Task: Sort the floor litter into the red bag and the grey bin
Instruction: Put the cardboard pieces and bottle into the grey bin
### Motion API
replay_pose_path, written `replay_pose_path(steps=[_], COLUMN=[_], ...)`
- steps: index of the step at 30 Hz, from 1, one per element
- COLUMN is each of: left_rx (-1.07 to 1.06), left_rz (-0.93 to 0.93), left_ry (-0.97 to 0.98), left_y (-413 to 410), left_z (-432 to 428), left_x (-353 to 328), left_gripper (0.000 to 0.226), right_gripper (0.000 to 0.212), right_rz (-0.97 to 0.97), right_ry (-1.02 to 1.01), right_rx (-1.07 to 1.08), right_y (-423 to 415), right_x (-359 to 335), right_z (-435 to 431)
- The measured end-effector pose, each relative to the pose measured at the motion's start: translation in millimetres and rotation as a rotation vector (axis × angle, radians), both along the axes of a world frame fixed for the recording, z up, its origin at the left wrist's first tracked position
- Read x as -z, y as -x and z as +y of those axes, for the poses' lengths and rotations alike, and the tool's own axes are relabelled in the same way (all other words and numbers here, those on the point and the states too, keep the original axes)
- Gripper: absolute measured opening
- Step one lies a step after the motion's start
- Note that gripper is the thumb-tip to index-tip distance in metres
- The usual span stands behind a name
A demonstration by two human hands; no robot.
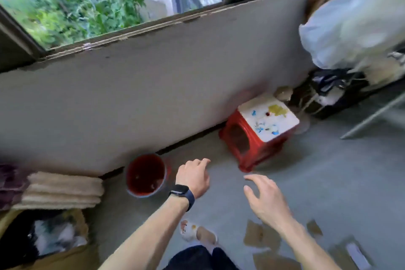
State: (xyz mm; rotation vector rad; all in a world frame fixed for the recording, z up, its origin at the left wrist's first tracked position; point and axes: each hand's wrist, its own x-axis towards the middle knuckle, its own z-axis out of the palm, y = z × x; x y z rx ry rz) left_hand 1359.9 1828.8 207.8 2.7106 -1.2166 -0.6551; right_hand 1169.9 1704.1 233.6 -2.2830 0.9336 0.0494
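**A:** In the head view, how were the hands found?

**B:** The left hand (192,176), with a watch (182,194) at the wrist, was held above the floor with its fingers loosely curled. Nothing was seen in it. The right hand (265,199) was spread with its fingers straight, and nothing was gripped. The two were kept apart, and neither was touching anything.

**A:** And where were the task's things?

**B:** The red bag (145,174) was seen lining a round pail against the wall, just beside the left hand. The grey bin could not be found in the view. Litter was seen low on the right, near the right forearm and well apart from the red bag: brown cardboard scraps (260,237) and a white strip (356,254).

**A:** What could have gone wrong from there?

**B:** Three risks were judged likely. Since the grey bin was out of sight, a piece could have been sent to the wrong container. The scraps lay flat on the concrete, so a pinch could have slipped, and a piece carried across could have been dropped short of the pail's mouth. The slipper (197,231) was placed near the scraps, so one could have been trodden on or kicked aside. The red stool (263,129) could also have been knocked by a wide reach.
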Motion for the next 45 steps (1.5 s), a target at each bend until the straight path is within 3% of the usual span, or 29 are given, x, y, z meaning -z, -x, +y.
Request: replay_pose_path(steps=[4, 12, 20, 30, 37, 38, 40, 45], left_rx=[0.286, 0.621, 0.735, 0.625, 0.470, 0.395, 0.345, 0.110], left_rz=[0.003, 0.097, 0.145, 0.208, 0.277, 0.284, 0.301, 0.322], left_ry=[-0.016, -0.097, -0.291, -0.469, -0.526, -0.529, -0.496, -0.529], left_y=[114.4, 278.7, 324.8, 322.1, 327.3, 332.9, 331.4, 357.6], left_z=[-71.4, -128.2, -187.6, -262.2, -314.3, -326.7, -343.4, -380.1], left_x=[-4.3, 9.8, 64.0, 163.3, 274.1, 328.4, 333.1, 540.8], left_gripper=[0.041, 0.041, 0.044, 0.048, 0.051, 0.051, 0.051, 0.059], right_gripper=[0.038, 0.032, 0.035, 0.049, 0.045, 0.048, 0.056, 0.067], right_rz=[-0.013, 0.112, 0.223, 0.387, 0.527, 0.553, 0.580, 0.620], right_ry=[-0.017, -0.103, -0.223, -0.372, -0.433, -0.436, -0.413, -0.424], right_rx=[0.287, 0.642, 0.823, 0.797, 0.679, 0.600, 0.598, 0.419], right_y=[145.7, 336.6, 399.6, 416.8, 439.7, 444.1, 443.7, 453.7], right_x=[2.9, 28.2, 68.2, 156.7, 276.7, 337.9, 343.8, 573.7], right_z=[-7.5, 7.9, -20.1, -140.0, -240.2, -266.0, -285.9, -357.7])
